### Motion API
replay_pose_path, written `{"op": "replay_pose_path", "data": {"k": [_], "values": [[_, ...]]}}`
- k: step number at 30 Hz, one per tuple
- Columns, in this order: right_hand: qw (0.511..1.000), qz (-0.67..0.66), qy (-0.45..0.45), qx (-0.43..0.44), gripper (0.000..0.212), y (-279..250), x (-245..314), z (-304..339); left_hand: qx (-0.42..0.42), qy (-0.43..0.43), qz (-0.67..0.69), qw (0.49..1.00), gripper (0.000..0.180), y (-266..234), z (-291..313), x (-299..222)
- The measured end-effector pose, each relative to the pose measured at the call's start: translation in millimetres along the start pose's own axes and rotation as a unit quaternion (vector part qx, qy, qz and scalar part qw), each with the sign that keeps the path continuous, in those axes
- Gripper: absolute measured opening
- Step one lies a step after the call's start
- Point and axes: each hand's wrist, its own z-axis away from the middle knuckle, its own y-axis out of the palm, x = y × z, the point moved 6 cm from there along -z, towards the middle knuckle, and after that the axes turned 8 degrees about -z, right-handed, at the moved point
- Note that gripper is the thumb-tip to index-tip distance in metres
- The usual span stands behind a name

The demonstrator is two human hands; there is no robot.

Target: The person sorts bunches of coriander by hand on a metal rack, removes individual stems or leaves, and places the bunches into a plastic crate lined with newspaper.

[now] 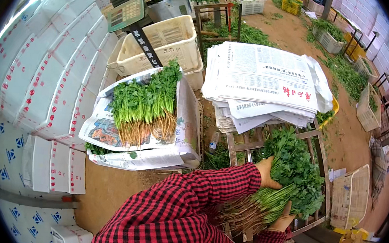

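The head view gives us both bare hands on a bunch of leafy greens (296, 181) at lower right, above an open metal frame (230, 148). The left hand (269, 175) grasps its upper left side, thumb up; the right hand (282, 220) grips the lower side, round the stems, though foliage hides some of the fingers from us. We judge that this hold from two sides keeps the loose stems together, with the leaves pointing up and right and the brown roots trailing down and left. Across the forearm, a second bunch (146, 105) lies on newspaper sheets (185, 137), leaves away and roots toward the wearer; the paper probably shields the plants. We find a newspaper stack (263, 76) at the far end of the frame, likely put there for easy reach. The plaid left sleeve (184, 190) crosses between the two bunches and covers part of the floor from us. Beyond the second bunch, a dark scale post (145, 47) slants in front of a cream crate (172, 36), partly blocking it. White boxes (64, 77) wall off the left side, a plastic bottle (214, 141) stands beside the frame, and loose greens (342, 67) litter the earth floor.
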Motion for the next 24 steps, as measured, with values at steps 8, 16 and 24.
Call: {"op": "replay_pose_path", "data": {"k": [8, 16, 24], "values": [[0.991, 0.002, 0.054, 0.121, 0.083, 43.8, 29.9, 39.1, 0.035, 0.058, 0.059, 0.996, 0.129, -16.7, 27.0, 1.8], [0.980, 0.025, -0.138, 0.142, 0.055, 98.6, 86.9, 208.3, -0.028, 0.251, 0.256, 0.933, 0.101, -69.1, 163.4, 56.2], [0.913, 0.081, -0.037, 0.398, 0.053, 400.9, 13.6, 356.8, -0.395, 0.135, 0.164, 0.894, 0.098, -317.0, 351.5, 288.3]]}}
